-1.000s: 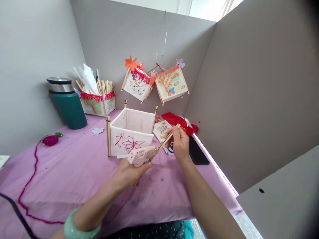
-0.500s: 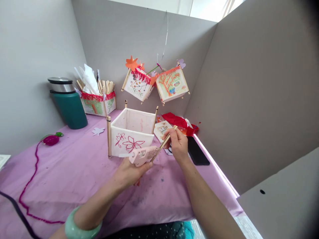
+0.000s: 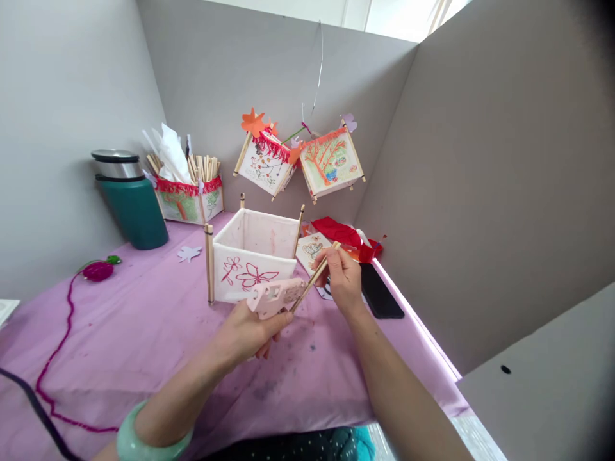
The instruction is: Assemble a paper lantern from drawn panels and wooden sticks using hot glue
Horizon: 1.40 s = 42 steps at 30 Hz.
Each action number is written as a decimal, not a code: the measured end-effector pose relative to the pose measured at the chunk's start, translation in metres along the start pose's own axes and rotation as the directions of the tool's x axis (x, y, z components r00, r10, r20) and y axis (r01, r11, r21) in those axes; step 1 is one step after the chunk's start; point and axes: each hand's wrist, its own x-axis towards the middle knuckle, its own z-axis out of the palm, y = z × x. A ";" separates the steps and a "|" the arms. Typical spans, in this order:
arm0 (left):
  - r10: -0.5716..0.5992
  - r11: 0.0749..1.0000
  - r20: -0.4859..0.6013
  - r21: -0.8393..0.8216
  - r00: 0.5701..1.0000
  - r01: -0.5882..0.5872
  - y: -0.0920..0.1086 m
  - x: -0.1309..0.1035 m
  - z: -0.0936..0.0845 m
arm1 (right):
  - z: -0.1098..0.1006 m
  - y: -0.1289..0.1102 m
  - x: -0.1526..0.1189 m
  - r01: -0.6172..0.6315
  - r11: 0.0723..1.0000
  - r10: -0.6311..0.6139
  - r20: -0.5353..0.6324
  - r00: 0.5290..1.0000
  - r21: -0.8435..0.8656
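My left hand (image 3: pixel 254 330) is wrapped round the handle of a pale pink glue gun (image 3: pixel 273 297), whose front end points right. Between the fingers and thumb of my right hand (image 3: pixel 342 276) is a slim wooden stick (image 3: pixel 314 279), slanting down to the left. The gun's nozzle touches or nearly touches the stick; which, I cannot tell. Just behind the gun stands an open-topped white fabric box (image 3: pixel 254 276) with pink flower drawings and wooden corner posts. One post (image 3: pixel 210 264) at its front left looks doubled. The stick's lower end lies by my left thumb.
At the left are a green tumbler (image 3: pixel 133 208), a decorated box of sticks (image 3: pixel 182 206), and a magenta yarn ball (image 3: pixel 98 271). Decorated boxes (image 3: pixel 331 160) hang overhead. To the right lie a phone (image 3: pixel 381 291), a drawn card (image 3: pixel 312 251) and red cloth (image 3: pixel 336 232).
The white glue stick jutting from the gun's rear no longer shows. My left hand and the gun have shifted very slightly; my right hand keeps the wooden stick in nearly the same place.
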 end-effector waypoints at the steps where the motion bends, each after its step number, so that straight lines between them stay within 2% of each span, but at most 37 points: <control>1: -0.003 1.000 -0.003 0.008 1.000 0.003 0.001 0.000 0.000 | 0.000 0.000 0.000 0.001 1.000 -0.001 0.001 1.000 0.000; 7: -0.012 0.998 -0.065 0.068 0.998 0.017 0.005 0.000 0.004 | 0.000 0.001 0.000 0.013 1.000 -0.013 0.010 1.000 -0.001; 14: -0.008 0.995 -0.077 0.096 0.997 0.015 0.001 0.003 0.006 | 0.000 0.001 0.000 0.018 1.000 -0.018 0.021 1.000 -0.019; 22: -0.066 0.983 -0.104 0.161 0.992 0.083 0.007 0.001 0.008 | 0.000 0.000 0.000 0.026 0.999 -0.025 0.022 0.999 -0.044; 26: -0.047 0.981 -0.120 0.183 0.992 0.069 0.007 0.001 0.008 | 0.000 -0.001 0.000 0.035 0.997 -0.032 0.044 0.998 -0.068; 35: -0.030 0.987 -0.124 0.155 0.992 0.049 0.007 0.004 0.006 | 0.002 -0.001 -0.001 0.072 0.996 -0.073 0.026 0.997 0.058; 42: -0.028 0.984 -0.146 0.171 0.989 0.053 0.013 0.002 0.007 | 0.003 -0.003 -0.001 0.062 0.997 -0.063 0.033 0.997 0.044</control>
